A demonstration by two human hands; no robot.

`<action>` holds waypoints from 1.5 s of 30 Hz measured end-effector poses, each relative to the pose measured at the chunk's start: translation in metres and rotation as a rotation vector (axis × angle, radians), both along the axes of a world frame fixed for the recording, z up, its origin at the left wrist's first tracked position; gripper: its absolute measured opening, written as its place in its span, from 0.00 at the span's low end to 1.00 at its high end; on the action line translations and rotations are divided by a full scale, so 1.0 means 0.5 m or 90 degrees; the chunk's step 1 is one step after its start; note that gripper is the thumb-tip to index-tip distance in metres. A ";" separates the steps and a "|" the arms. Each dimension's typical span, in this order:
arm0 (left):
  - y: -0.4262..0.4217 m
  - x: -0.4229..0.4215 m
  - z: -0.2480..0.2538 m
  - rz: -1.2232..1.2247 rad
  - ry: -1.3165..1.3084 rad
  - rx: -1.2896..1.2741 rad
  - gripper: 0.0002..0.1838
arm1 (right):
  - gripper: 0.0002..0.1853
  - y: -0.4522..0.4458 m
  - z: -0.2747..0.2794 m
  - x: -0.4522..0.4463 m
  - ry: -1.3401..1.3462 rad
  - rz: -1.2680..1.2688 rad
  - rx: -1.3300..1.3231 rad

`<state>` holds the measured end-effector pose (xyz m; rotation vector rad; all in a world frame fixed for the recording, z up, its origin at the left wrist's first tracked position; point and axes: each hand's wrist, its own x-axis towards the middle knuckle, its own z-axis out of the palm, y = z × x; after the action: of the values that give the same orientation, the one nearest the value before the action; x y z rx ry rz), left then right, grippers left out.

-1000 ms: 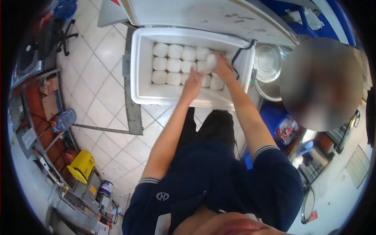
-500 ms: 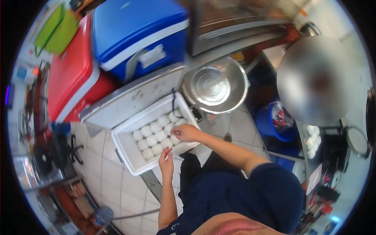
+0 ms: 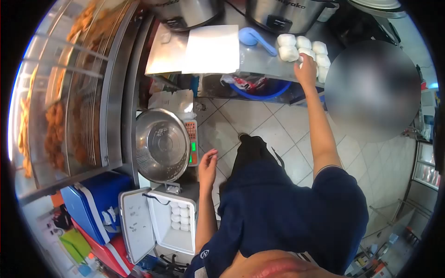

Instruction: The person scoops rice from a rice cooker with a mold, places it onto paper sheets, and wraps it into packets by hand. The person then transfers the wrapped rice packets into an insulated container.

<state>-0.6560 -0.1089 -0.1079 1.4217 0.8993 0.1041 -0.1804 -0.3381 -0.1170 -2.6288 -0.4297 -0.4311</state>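
Several white round wrapped packets [image 3: 287,53] sit in rows at the front of the metal counter. My right hand [image 3: 306,72] reaches over them with fingers curled round one packet at the near edge; the hand partly hides it. My left hand [image 3: 208,167] holds nothing, its fingers apart, in the air beside the digital scale [image 3: 192,143]. Below it, an open white cooler box [image 3: 178,242] holds more of the white packets [image 3: 180,215] in rows.
A white sheet [image 3: 212,48] and a blue scoop [image 3: 255,39] lie on the counter, before two rice cookers [image 3: 280,16]. A metal strainer bowl [image 3: 162,146] rests near the scale. Fried food fills a glass case [image 3: 55,102] at left. A blurred patch covers part of the right side.
My view has swung from the cooler to the counter. My right hand has left the cooler and reached the packets on the counter. My left hand has moved away from the cooler's edge.
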 end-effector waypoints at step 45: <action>-0.061 -0.396 -0.100 0.576 -0.257 -0.361 0.26 | 0.36 0.327 0.028 -0.519 1.207 0.603 0.189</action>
<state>-0.8541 -0.1396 -0.1577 0.3711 1.0564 0.7278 -0.4398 -0.1744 -0.1029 -1.2391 -0.6410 1.8452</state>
